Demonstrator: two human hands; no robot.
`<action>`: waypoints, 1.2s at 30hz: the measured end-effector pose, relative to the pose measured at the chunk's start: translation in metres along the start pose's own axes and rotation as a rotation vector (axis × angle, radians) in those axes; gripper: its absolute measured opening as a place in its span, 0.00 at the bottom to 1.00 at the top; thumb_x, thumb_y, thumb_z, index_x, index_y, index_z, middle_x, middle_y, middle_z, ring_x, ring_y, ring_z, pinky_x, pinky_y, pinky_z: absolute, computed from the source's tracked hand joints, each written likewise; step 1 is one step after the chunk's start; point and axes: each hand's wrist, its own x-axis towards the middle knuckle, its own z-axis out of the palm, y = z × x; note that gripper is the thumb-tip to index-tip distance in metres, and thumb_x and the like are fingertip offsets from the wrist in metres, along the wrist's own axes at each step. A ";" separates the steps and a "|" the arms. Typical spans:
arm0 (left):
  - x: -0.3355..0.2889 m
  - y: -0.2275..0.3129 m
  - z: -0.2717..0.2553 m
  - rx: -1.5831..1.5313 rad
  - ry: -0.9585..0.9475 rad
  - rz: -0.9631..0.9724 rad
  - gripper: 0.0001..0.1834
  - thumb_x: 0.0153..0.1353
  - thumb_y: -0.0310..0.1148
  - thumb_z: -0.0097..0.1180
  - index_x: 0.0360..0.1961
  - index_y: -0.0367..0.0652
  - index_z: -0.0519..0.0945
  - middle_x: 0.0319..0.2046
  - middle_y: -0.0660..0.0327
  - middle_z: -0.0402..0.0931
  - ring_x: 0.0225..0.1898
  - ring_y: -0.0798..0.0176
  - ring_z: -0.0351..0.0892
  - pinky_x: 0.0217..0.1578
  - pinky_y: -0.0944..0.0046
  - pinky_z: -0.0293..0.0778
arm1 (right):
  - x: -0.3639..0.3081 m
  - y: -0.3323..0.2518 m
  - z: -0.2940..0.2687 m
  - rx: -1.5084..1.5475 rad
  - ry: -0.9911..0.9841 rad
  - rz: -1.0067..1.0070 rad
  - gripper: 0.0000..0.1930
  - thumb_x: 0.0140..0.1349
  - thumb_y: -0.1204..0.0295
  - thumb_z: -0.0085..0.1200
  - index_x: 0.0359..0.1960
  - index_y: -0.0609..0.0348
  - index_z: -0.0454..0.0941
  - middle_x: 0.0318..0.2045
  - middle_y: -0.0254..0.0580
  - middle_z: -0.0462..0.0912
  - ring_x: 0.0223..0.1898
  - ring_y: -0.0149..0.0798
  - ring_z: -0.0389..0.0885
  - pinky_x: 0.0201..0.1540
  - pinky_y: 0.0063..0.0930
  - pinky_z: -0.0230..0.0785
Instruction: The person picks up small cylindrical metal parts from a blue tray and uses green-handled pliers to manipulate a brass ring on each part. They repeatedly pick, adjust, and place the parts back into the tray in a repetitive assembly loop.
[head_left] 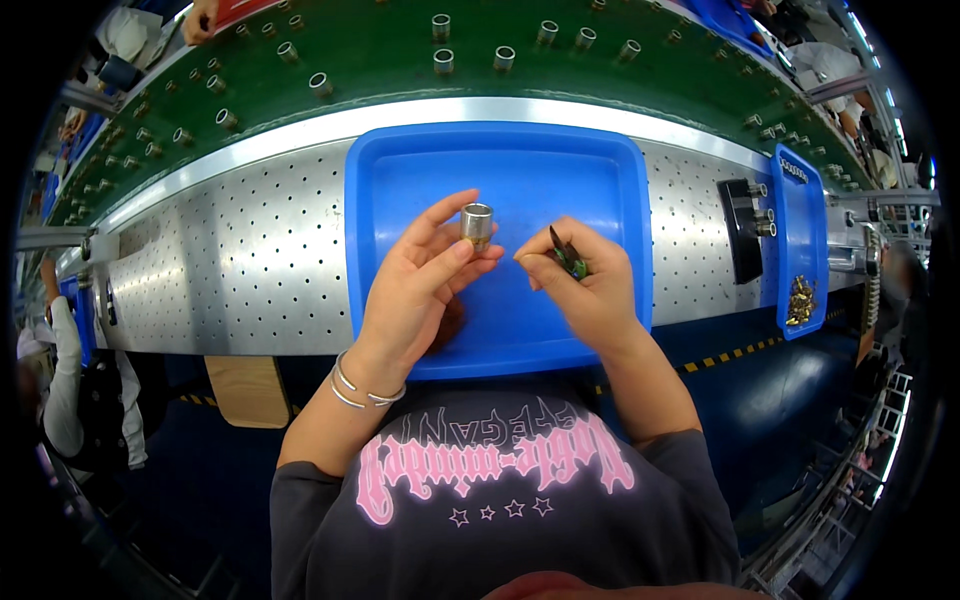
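Left grip (418, 268) pinches metal sleeve (477, 225); right grip (598, 283) clasps tool (573, 264); open room between, above rimmed blue tray (500, 131).

on my remote feed i see a silvery counter (240, 250) dotted with holes. a big blue tray (500, 131) sits on its middle; to the right lie a black block (739, 230) and a narrower blue bin (803, 235). along the far side, a green belt (390, 80) carries scattered metal sleeves (442, 34).

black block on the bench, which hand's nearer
Right: the right hand is left of the black block, over the blue tub; the left hand is farther left, holding a metal sleeve.
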 end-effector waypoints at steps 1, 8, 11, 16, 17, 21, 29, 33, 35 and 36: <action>0.000 0.001 0.001 0.057 -0.010 0.029 0.27 0.60 0.24 0.50 0.61 0.41 0.60 0.46 0.52 0.72 0.45 0.63 0.75 0.50 0.67 0.71 | 0.000 0.001 -0.004 0.011 0.021 0.013 0.04 0.56 0.77 0.56 0.33 0.63 0.76 0.23 0.33 0.76 0.23 0.20 0.69 0.25 0.14 0.61; -0.004 -0.008 0.006 0.447 -0.127 0.269 0.30 0.58 0.20 0.49 0.62 0.39 0.58 0.44 0.52 0.72 0.46 0.62 0.75 0.49 0.66 0.70 | 0.025 -0.008 -0.019 -0.192 -0.123 0.046 0.09 0.52 0.75 0.57 0.36 0.62 0.79 0.21 0.33 0.75 0.24 0.22 0.69 0.27 0.16 0.61; -0.006 -0.006 0.004 0.474 -0.157 0.219 0.29 0.58 0.20 0.49 0.61 0.39 0.59 0.45 0.52 0.73 0.46 0.61 0.75 0.49 0.66 0.70 | 0.033 -0.001 -0.022 -0.117 -0.205 0.074 0.07 0.54 0.74 0.56 0.34 0.63 0.79 0.21 0.34 0.76 0.26 0.23 0.71 0.30 0.18 0.64; -0.008 -0.005 -0.001 0.161 -0.052 0.028 0.24 0.59 0.26 0.53 0.58 0.40 0.66 0.46 0.52 0.73 0.46 0.61 0.75 0.48 0.66 0.72 | 0.030 -0.001 -0.018 0.024 -0.119 0.136 0.06 0.57 0.73 0.55 0.30 0.65 0.77 0.23 0.35 0.77 0.28 0.26 0.74 0.32 0.19 0.66; -0.008 -0.005 -0.002 0.128 -0.032 0.018 0.24 0.59 0.27 0.53 0.58 0.40 0.66 0.46 0.53 0.73 0.46 0.61 0.75 0.49 0.66 0.72 | 0.029 -0.001 -0.018 0.073 -0.132 0.132 0.06 0.57 0.73 0.54 0.30 0.65 0.77 0.24 0.35 0.77 0.29 0.26 0.74 0.33 0.19 0.66; -0.006 -0.005 -0.003 0.022 0.017 0.003 0.26 0.58 0.28 0.54 0.58 0.38 0.65 0.45 0.54 0.73 0.45 0.62 0.76 0.49 0.66 0.71 | 0.028 -0.006 -0.014 0.209 -0.189 0.130 0.06 0.58 0.73 0.54 0.32 0.65 0.76 0.25 0.36 0.78 0.30 0.27 0.75 0.36 0.19 0.66; -0.003 -0.006 -0.006 0.047 -0.005 0.064 0.24 0.59 0.26 0.53 0.57 0.38 0.66 0.43 0.54 0.74 0.44 0.63 0.76 0.47 0.67 0.71 | 0.027 -0.011 -0.007 0.206 -0.230 0.107 0.06 0.59 0.74 0.52 0.32 0.65 0.75 0.26 0.37 0.78 0.32 0.27 0.76 0.37 0.19 0.67; -0.003 -0.006 -0.008 0.086 -0.007 0.092 0.22 0.59 0.25 0.52 0.56 0.37 0.67 0.42 0.54 0.74 0.43 0.65 0.76 0.47 0.68 0.70 | 0.027 -0.012 -0.001 0.200 -0.252 0.087 0.05 0.59 0.74 0.52 0.31 0.65 0.75 0.26 0.37 0.78 0.32 0.27 0.76 0.36 0.19 0.67; -0.003 -0.006 -0.008 0.087 -0.016 0.111 0.22 0.58 0.23 0.52 0.55 0.37 0.67 0.42 0.55 0.74 0.43 0.66 0.76 0.47 0.68 0.70 | 0.026 -0.012 0.000 0.199 -0.254 0.088 0.05 0.59 0.74 0.52 0.31 0.65 0.75 0.26 0.37 0.78 0.31 0.27 0.76 0.36 0.19 0.67; -0.003 -0.006 -0.008 0.087 -0.021 0.123 0.22 0.58 0.22 0.52 0.55 0.37 0.68 0.41 0.55 0.74 0.43 0.66 0.75 0.47 0.69 0.70 | 0.027 -0.012 0.002 0.197 -0.252 0.092 0.05 0.60 0.74 0.52 0.31 0.65 0.75 0.26 0.37 0.78 0.31 0.27 0.76 0.36 0.19 0.67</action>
